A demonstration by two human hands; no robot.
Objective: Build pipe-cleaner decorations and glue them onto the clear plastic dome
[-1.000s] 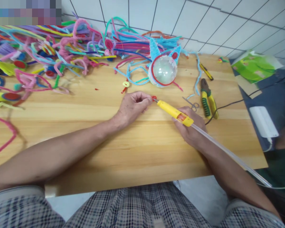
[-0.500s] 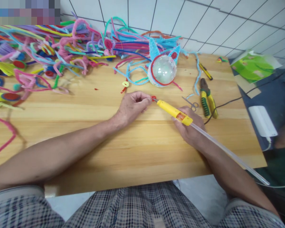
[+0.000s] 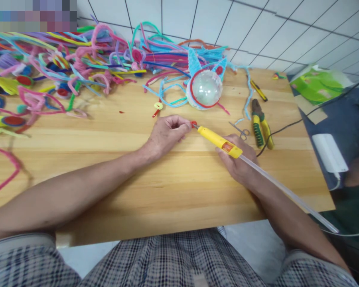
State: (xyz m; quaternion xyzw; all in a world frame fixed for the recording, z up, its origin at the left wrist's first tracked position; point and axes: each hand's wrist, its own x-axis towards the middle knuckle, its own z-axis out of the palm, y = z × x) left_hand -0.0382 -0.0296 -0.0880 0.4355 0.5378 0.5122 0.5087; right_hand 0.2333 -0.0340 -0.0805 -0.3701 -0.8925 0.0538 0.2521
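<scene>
Between thumb and fingertips, my left hand (image 3: 171,133) pinches a small red coil (image 3: 194,124), which looks like curled pipe cleaner. My right hand (image 3: 239,159) is closed around a yellow hot glue gun (image 3: 217,140), with a long clear glue stick (image 3: 287,192) sticking out of its back end. The gun's metal nozzle meets the red coil, or comes very close to it. Just beyond the hands sits a clear ball (image 3: 206,88) rimmed in red, with light-blue fuzzy pointed ears. A yellow ring on a red strip (image 3: 158,106) lies to its left.
Tangled pipe cleaners (image 3: 86,59) cover the back left of the wooden table (image 3: 155,191). On the right lie small scissors (image 3: 242,132), green-yellow pliers (image 3: 261,125) and a yellow cutter knife (image 3: 259,91). A black cable (image 3: 299,121) crosses the right edge. A person's arm shows at far right.
Both hands, the glue gun and the red coil hold almost the same place. The black cable at the right has shifted slightly.
</scene>
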